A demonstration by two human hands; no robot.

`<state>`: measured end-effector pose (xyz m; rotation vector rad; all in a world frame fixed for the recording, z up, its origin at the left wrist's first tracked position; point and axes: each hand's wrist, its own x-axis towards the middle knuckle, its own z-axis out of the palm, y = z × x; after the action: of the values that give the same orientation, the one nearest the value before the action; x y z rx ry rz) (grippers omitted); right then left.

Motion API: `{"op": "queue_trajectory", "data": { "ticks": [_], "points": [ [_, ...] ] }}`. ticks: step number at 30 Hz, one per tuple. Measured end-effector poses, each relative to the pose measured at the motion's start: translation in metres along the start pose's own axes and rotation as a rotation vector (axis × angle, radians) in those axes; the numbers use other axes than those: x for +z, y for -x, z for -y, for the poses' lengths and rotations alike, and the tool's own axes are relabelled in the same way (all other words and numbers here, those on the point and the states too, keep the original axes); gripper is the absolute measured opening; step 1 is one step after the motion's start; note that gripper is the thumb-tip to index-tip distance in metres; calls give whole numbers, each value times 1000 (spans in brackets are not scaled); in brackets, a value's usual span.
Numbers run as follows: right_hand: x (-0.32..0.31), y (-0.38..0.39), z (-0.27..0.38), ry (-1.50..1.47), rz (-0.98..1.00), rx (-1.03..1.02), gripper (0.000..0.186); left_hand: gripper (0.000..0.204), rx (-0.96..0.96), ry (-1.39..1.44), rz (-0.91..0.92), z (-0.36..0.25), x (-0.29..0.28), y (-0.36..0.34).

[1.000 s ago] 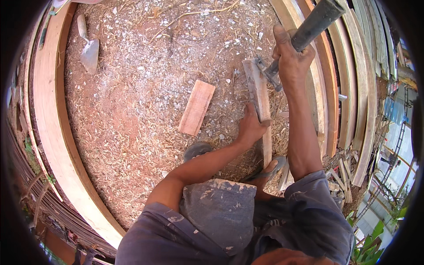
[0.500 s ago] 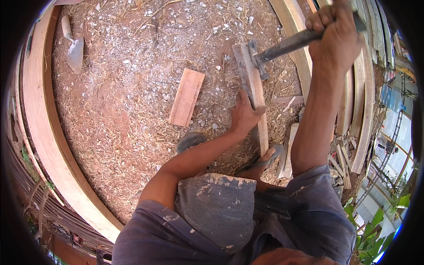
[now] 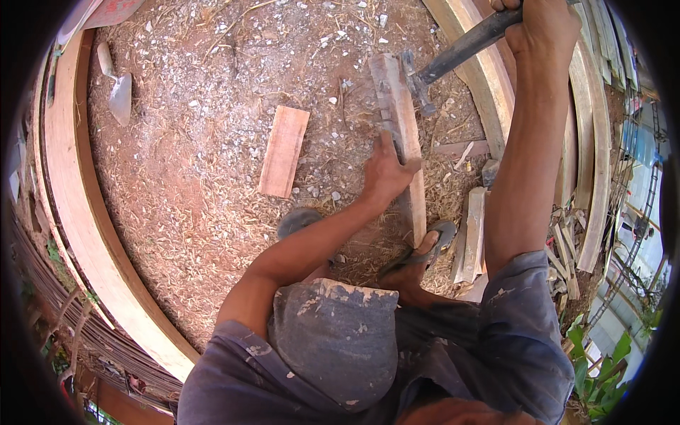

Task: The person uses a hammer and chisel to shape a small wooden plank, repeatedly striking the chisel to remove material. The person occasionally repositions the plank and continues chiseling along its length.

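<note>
My right hand (image 3: 544, 34), at the upper right, is wrapped round the dark handle of a hammer (image 3: 467, 47). The hammer's metal head lies at the right edge of a narrow wooden board (image 3: 406, 134), near its far end; I cannot tell whether they touch. Notches or cracks show along that board's far left side. Gripping the board about midway is my left hand (image 3: 387, 174), fingers on its left side and thumb across the top. The board's near end rests by my sandalled right foot (image 3: 429, 244).
A short cut wood block (image 3: 285, 151) lies on ground strewn with shavings and stone chips. A trowel (image 3: 119, 92) is at the far left, beside a long plank on edge (image 3: 78, 170). Stacked timber (image 3: 591, 163) and wood offcuts (image 3: 470, 234) lie to the right.
The whole view has shifted slightly. My right hand and the hammer sit a little higher, with the hammer head farther toward the board's right edge. My left hand keeps its hold on the board.
</note>
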<state>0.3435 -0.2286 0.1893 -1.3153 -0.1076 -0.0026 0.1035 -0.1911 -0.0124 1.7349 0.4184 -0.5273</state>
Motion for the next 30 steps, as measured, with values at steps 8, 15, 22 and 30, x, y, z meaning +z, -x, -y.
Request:
{"op": "queue_trajectory", "data": {
  "ticks": [8,15,22,30],
  "points": [
    [39,8,1,341,-355,-160,39,75,-7,7,11,2,-5,-1],
    [-59,-20,7,-291,-80,100,37,74,52,-4,-2,4,2,-2],
    [-8,90,0,166,-440,-352,51,73,24,45,-33,8,-1,-4],
    [-16,131,-15,-42,21,-541,36,72,58,55,-83,3,-5,7]
  ]
}}
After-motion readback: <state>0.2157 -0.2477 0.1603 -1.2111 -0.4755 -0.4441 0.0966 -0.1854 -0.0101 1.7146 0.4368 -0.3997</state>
